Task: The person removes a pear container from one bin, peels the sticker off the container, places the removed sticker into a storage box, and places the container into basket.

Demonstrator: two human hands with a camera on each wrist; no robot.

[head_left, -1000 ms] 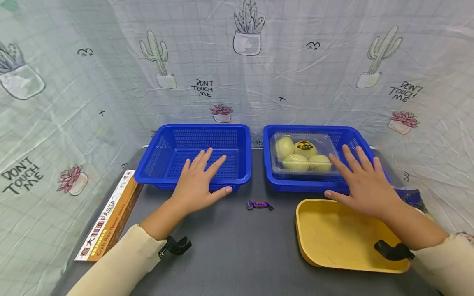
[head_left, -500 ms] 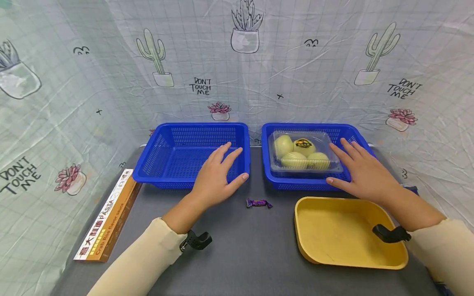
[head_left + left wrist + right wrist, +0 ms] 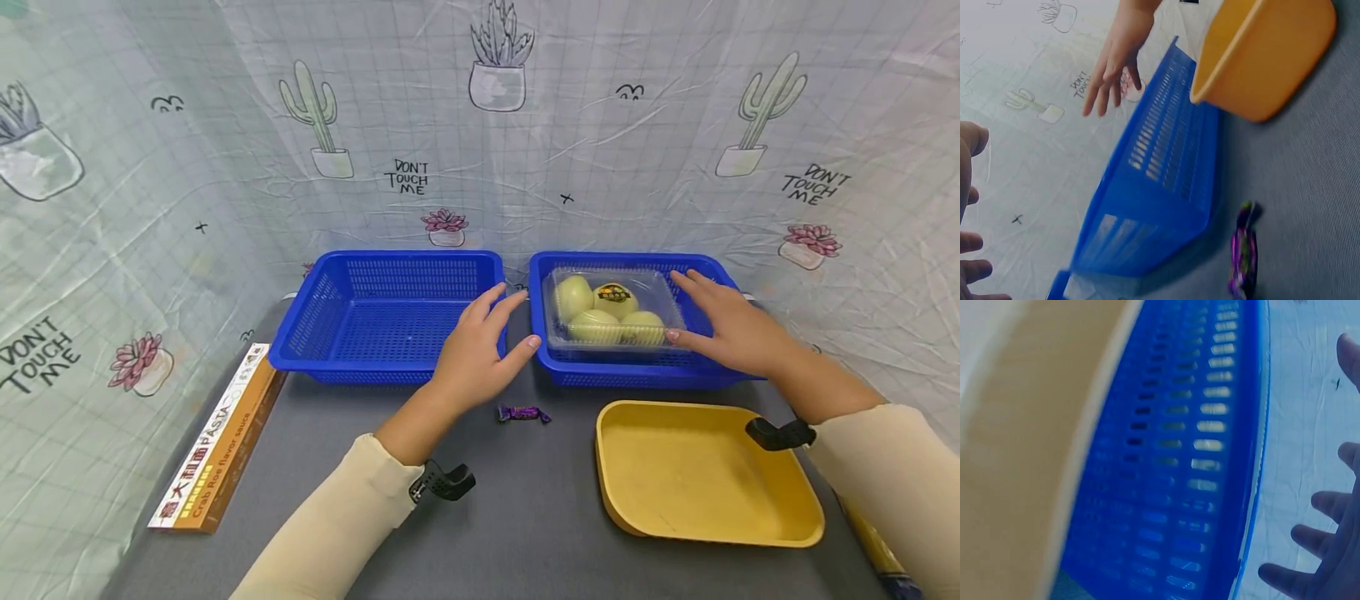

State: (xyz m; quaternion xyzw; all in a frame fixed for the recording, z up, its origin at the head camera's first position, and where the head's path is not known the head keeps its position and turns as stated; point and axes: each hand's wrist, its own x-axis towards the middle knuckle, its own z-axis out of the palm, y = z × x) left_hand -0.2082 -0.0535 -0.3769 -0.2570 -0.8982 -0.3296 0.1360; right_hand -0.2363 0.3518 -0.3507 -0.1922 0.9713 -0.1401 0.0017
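A clear plastic box of pale green round fruits [image 3: 611,312] sits inside the right blue basket [image 3: 637,379]. My right hand [image 3: 738,329] is at the box's right end, fingers spread. Whether the fingertips touch the box cannot be told. My left hand [image 3: 480,354] hovers over the right edge of the left blue basket [image 3: 375,333], its fingertips pointing toward the right basket and holding nothing. In the left wrist view, my right hand [image 3: 1116,59] hangs above the basket's rim. The right wrist view shows spread right-hand fingers [image 3: 1329,540] beyond the basket wall [image 3: 1172,456].
A purple wrapped candy [image 3: 523,413] lies on the grey table between the baskets and me. In front of the right basket stands a yellow tub [image 3: 705,492]. A pasta box [image 3: 217,442] lies at the left. Printed cloth [image 3: 570,150] hangs behind the baskets.
My left hand has moved right, from over the left basket toward the gap between the baskets. My right hand has turned inward at the clear box's right end.
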